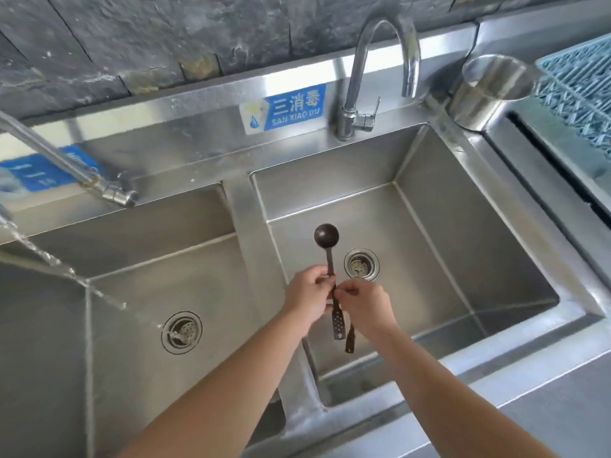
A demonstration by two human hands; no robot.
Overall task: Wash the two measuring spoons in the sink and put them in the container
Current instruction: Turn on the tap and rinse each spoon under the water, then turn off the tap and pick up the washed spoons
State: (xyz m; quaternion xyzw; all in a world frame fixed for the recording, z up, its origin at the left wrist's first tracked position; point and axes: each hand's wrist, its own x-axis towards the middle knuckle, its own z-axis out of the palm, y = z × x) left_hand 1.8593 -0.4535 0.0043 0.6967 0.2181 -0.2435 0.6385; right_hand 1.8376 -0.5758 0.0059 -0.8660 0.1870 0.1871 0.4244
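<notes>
Both dark measuring spoons (332, 279) pinched together by the handles, left hand (309, 297) and right hand (363, 305) closed on them, above the right basin (463, 259). Water running only at the left tap (115, 193). Best: separate, rinse bowls there, then into steel container (486, 94).

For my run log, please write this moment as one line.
left hand: holding measuring spoons | right hand: also on handles | place: over right basin | left tap stream: running | container: no spoons visible
</notes>
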